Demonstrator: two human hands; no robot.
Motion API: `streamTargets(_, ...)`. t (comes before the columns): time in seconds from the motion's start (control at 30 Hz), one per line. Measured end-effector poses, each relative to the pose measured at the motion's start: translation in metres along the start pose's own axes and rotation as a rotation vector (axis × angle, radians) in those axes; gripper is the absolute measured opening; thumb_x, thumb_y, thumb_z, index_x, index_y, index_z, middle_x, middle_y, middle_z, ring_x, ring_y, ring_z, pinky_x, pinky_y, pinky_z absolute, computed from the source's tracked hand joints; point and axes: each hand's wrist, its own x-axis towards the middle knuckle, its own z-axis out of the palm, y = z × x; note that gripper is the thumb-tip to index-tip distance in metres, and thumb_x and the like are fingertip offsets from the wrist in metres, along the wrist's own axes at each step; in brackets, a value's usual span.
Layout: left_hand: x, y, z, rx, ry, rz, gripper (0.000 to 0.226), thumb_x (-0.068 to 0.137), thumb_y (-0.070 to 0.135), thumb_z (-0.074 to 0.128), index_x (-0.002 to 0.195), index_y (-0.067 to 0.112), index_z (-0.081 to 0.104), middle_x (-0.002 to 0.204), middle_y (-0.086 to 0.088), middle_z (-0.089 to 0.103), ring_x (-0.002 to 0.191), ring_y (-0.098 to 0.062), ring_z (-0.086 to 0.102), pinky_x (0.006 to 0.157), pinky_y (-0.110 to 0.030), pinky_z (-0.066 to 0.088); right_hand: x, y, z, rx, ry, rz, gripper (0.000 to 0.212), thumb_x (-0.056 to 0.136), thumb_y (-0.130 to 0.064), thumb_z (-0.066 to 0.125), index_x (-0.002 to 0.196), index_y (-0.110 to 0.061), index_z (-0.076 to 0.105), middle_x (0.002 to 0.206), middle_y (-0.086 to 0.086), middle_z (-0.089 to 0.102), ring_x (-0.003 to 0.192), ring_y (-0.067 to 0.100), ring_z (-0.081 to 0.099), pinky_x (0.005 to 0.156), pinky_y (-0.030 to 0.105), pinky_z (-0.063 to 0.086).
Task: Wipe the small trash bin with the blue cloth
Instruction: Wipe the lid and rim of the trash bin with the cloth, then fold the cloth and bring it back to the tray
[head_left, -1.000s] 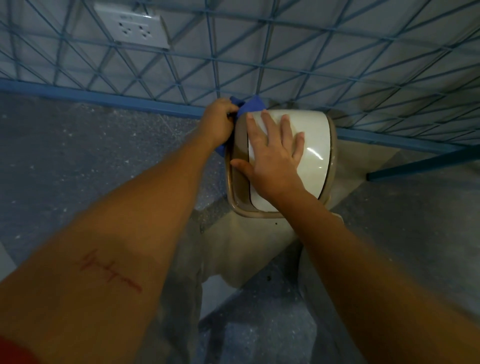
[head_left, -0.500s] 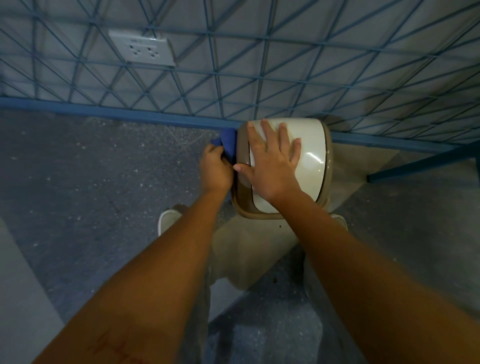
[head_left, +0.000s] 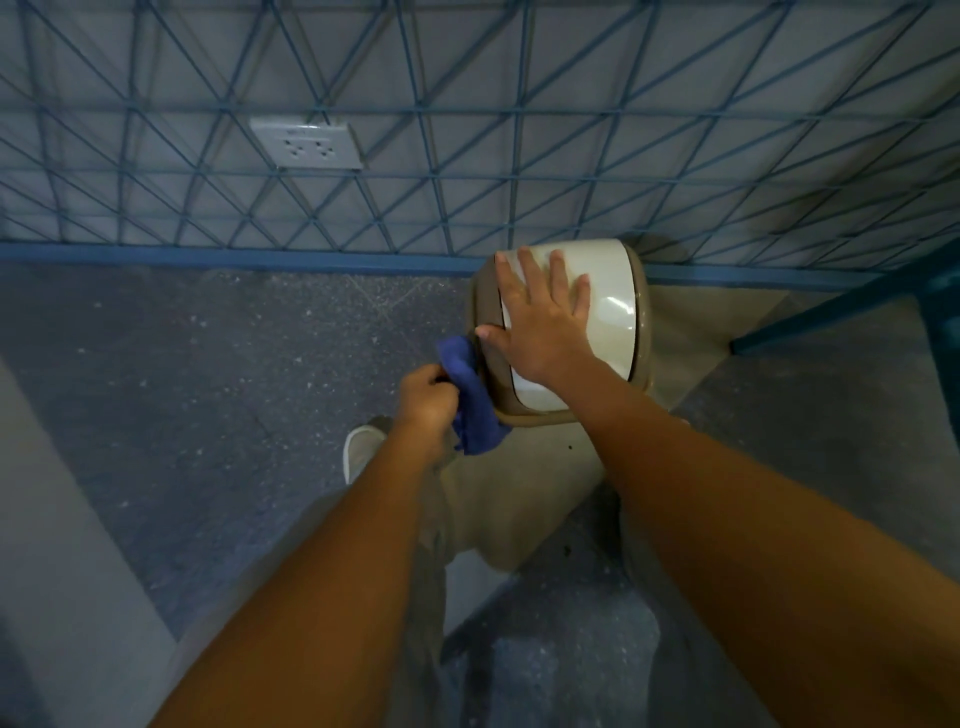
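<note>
Wiping stroke in hand: the blue cloth (head_left: 470, 405) is gripped in the curled fingers of the left hand (head_left: 426, 402) against the near left side of the small trash bin (head_left: 485, 306), steadied on the floor (head_left: 208, 364) by the right hand (head_left: 545, 338), fingers spread on its lid (head_left: 608, 291); the remaining sides are judged due next.

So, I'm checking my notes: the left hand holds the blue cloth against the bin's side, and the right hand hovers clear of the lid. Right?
No: the head view shows the right hand resting flat on the lid, not hovering. The left hand holds the blue cloth against the bin's side.
</note>
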Motion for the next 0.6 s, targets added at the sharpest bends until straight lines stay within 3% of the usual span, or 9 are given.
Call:
streamTargets(0.1,-0.018,0.009,-0.011,-0.247,-0.081,0.019,0.023,0.089,-0.006,0.042,0.103,0.0,0.06,0.077,-0.011,0.06,0.072,-0.021,0.057,0.07,-0.032,0.049,-0.003,0.002,-0.01,0.135,-0.043,-0.006,0.072,0.094,-0.049,0.038,0.15,-0.022,0.001,0.159,0.003,-0.005,0.145,0.032,-0.014,0.115,0.053,-0.008)
streamTargets(0.17,-0.03,0.015,-0.016,-0.443,-0.201,0.011,0.027,0.09,-0.006,0.038,0.092,0.007,0.061,0.076,-0.006,0.063,0.077,-0.018,0.059,0.068,-0.027,0.049,-0.013,0.004,-0.015,0.29,0.033,-0.019,0.064,0.095,-0.041,0.041,0.149,-0.02,0.012,0.159,0.005,0.003,0.146,0.031,-0.008,0.116,0.049,-0.005)
streamTargets(0.27,-0.05,0.028,-0.025,-0.534,-0.299,0.08,0.032,0.09,-0.009,0.036,0.09,0.012,0.06,0.083,-0.005,0.066,0.083,-0.018,0.061,0.066,-0.025,0.056,-0.039,0.002,-0.019,0.678,0.202,-0.036,0.052,0.093,-0.018,0.05,0.142,-0.014,0.034,0.151,0.012,0.028,0.142,0.028,0.02,0.119,0.042,0.017)
streamTargets(0.4,-0.082,0.043,-0.037,-0.677,-0.468,0.173,0.029,0.093,-0.004,0.033,0.094,0.009,0.059,0.077,0.0,0.073,0.075,-0.011,0.068,0.068,-0.019,0.057,-0.075,0.004,-0.022,1.145,0.062,0.088,0.058,0.087,-0.001,0.053,0.139,-0.017,0.035,0.144,0.005,0.039,0.133,0.016,0.036,0.108,0.028,0.032)
streamTargets(0.5,-0.098,0.045,-0.04,-0.742,-0.567,0.157,0.028,0.097,0.009,0.03,0.096,0.008,0.058,0.076,0.0,0.074,0.073,-0.01,0.07,0.067,-0.021,0.058,-0.09,0.01,-0.03,1.424,-0.104,0.203,0.054,0.089,-0.02,0.056,0.138,-0.025,0.034,0.138,0.003,0.046,0.125,0.017,0.045,0.091,0.023,0.041)
streamTargets(0.6,-0.11,0.049,-0.04,-0.809,-0.635,0.126,0.028,0.09,0.019,0.038,0.097,0.005,0.062,0.084,-0.007,0.073,0.078,-0.017,0.07,0.073,-0.028,0.057,-0.101,0.012,-0.036,1.563,-0.285,0.204,0.053,0.087,-0.044,0.053,0.134,-0.021,0.044,0.123,0.002,0.06,0.115,0.021,0.056,0.092,0.031,0.046)
